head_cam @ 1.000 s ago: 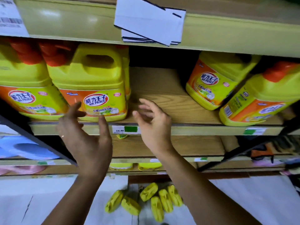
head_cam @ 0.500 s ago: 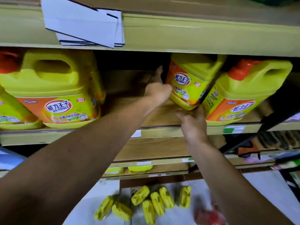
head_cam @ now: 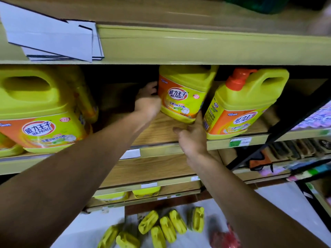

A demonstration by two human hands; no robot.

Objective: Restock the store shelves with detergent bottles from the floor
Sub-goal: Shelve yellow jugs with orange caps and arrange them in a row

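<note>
A yellow detergent bottle (head_cam: 182, 97) with an orange label stands slightly tilted on the wooden middle shelf (head_cam: 157, 129). My left hand (head_cam: 148, 102) grips its left side, fingers wrapped toward the back. My right hand (head_cam: 194, 136) presses against its lower right corner, fingers reaching up into the gap beside a neighbouring bottle (head_cam: 245, 104) with an orange cap. More yellow bottles (head_cam: 41, 111) fill the shelf's left end. Several yellow bottles (head_cam: 161, 228) lie on the white floor below.
White cards (head_cam: 53, 40) hang over the upper shelf's edge. Lower shelves hold a few yellow items (head_cam: 146, 191). A red bag (head_cam: 223, 237) lies on the floor at the right. A dark diagonal bar (head_cam: 279, 133) crosses the right side, with mixed goods behind it.
Both hands left the left-hand bottles, reached right and took hold of the middle bottle. Since half a second ago it stands more upright, with its label turned toward me.
</note>
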